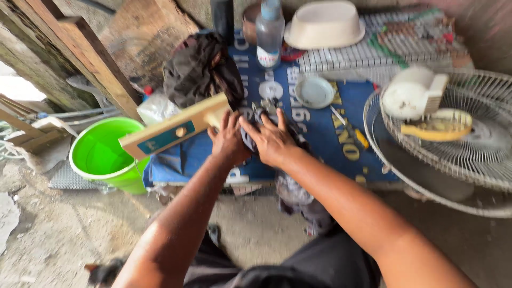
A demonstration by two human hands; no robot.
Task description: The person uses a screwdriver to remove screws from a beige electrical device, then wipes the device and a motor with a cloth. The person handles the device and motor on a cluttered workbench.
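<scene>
The left hand and right hand hide most of a blurred grey cloth.

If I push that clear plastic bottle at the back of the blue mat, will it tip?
Probably yes. The clear bottle stands upright, tall and narrow, so a push near its cap would likely topple it. It looks light, and once down its round body could roll toward the small white dish or the upturned cream basin.

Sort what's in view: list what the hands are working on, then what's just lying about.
In hand: left hand and right hand pressing a dark grey cloth on the blue printed mat.

Lying about: green plastic bucket, clear plastic bottle, beige upturned basin, white wire fan guard.
</scene>
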